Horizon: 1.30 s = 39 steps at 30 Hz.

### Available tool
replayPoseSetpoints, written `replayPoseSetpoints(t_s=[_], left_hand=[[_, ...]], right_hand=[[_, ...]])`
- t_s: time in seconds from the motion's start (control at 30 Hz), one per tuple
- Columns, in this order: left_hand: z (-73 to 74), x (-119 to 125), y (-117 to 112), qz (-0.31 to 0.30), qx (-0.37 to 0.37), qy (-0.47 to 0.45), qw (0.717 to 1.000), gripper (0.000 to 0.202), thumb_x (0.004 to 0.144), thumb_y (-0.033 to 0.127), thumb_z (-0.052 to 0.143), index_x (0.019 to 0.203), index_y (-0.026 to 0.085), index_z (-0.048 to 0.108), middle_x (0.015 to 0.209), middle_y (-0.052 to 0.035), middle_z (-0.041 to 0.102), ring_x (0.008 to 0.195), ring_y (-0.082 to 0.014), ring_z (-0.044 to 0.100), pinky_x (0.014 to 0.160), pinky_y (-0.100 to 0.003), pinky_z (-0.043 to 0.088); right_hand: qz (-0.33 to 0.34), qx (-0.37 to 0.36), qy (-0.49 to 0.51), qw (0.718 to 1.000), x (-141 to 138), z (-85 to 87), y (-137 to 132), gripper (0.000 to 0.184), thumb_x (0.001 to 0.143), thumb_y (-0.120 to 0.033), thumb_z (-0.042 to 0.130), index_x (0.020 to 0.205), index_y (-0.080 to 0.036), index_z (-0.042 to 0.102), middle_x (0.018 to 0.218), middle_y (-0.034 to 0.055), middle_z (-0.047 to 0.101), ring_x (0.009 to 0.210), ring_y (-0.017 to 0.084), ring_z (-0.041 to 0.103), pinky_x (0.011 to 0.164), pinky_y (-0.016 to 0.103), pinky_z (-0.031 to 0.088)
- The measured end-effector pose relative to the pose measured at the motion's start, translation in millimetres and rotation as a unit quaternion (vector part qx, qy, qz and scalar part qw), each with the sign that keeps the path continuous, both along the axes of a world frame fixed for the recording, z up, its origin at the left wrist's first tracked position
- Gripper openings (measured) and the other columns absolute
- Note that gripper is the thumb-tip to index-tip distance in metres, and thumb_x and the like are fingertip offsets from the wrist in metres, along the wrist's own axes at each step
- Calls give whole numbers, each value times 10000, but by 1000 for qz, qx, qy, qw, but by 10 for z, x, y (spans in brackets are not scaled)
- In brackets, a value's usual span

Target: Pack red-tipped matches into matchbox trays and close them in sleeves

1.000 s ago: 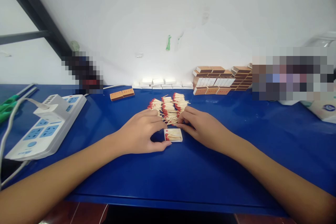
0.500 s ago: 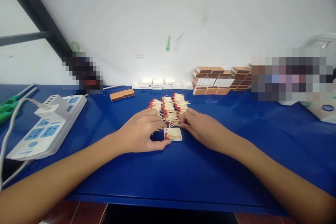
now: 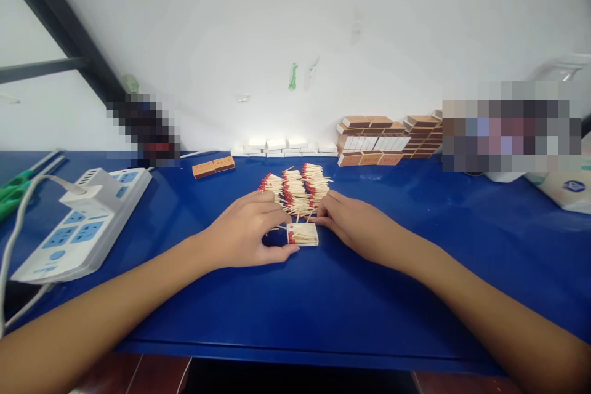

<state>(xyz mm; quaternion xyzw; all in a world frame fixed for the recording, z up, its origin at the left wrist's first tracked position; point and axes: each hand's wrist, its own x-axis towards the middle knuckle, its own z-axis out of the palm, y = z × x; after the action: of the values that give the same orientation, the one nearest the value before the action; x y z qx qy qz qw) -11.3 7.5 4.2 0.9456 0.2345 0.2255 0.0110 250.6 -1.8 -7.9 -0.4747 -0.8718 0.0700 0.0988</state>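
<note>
A small white matchbox tray (image 3: 303,242) lies on the blue table, partly filled with red-tipped matchsticks. At its left end my left hand (image 3: 252,231) grips it between the thumb at the near corner and the fingers at the far corner. Behind the tray is a large heap of loose matchsticks (image 3: 298,188), laid in rough rows. My right hand (image 3: 344,215) is at the near right edge of this heap, thumb and forefinger pinched together. A matchstick seems to reach into that pinch, though the fingertips partly hide it.
White matchbox trays (image 3: 281,149) line the wall. To their right stand stacked brown matchboxes (image 3: 369,159), and two more matchboxes (image 3: 213,167) lie at the left. A power strip (image 3: 87,228) with a cable and green-handled scissors (image 3: 16,191) occupy the left side. A white pack (image 3: 570,188) sits far right.
</note>
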Motion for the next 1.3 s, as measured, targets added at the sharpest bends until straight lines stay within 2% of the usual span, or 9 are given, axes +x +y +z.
replayPoseSetpoints(t_s=[0.13,0.27,0.4,0.57,0.83,1.17,1.3], left_hand=[[1,4,-6,0,5,2,1000,271,905,430,738,967,166,728,733,-14,672,717,-190,598,742,-360,474],[2,5,-10,0,6,6,1000,263,906,427,736,983,176,729,744,-15,682,724,-193,609,744,-356,476],[0,1,-7,1,6,2,1000,272,913,438,729,968,171,726,738,-16,684,709,-189,597,738,-359,477],[-5,0,-3,1,5,2,1000,274,920,438,720,967,169,729,727,-14,677,703,-189,586,731,-359,469],[-8,0,-1,3,7,1,1000,276,922,435,720,968,162,727,718,-13,668,694,-186,580,730,-360,466],[-11,-3,2,4,10,2,1000,296,923,455,721,975,164,730,737,-15,682,709,-187,597,733,-353,468],[-5,-3,-1,4,11,2,1000,291,929,453,716,960,164,728,720,-14,676,699,-187,589,733,-354,462]], right_hand=[[-14,12,-4,1000,47,47,16,177,1082,-278,505,920,-208,522,956,59,641,693,173,590,627,303,380],[-16,29,7,999,126,83,44,165,1079,-277,495,938,-207,544,989,71,642,761,196,620,658,315,407],[-20,58,10,998,179,69,67,186,1086,-319,475,956,-208,549,1000,78,636,763,203,605,660,329,409],[-37,86,34,995,190,74,72,177,1091,-293,441,985,-201,549,1008,83,627,792,209,592,669,333,410],[-42,101,16,994,224,68,88,186,1086,-294,444,965,-203,553,979,82,622,785,219,582,661,339,397],[-43,167,141,975,113,140,51,136,1072,-298,495,969,-217,532,972,73,620,801,209,586,688,325,431],[-35,143,183,972,96,133,33,102,1060,-272,534,976,-216,551,945,52,609,793,193,589,684,308,436]])
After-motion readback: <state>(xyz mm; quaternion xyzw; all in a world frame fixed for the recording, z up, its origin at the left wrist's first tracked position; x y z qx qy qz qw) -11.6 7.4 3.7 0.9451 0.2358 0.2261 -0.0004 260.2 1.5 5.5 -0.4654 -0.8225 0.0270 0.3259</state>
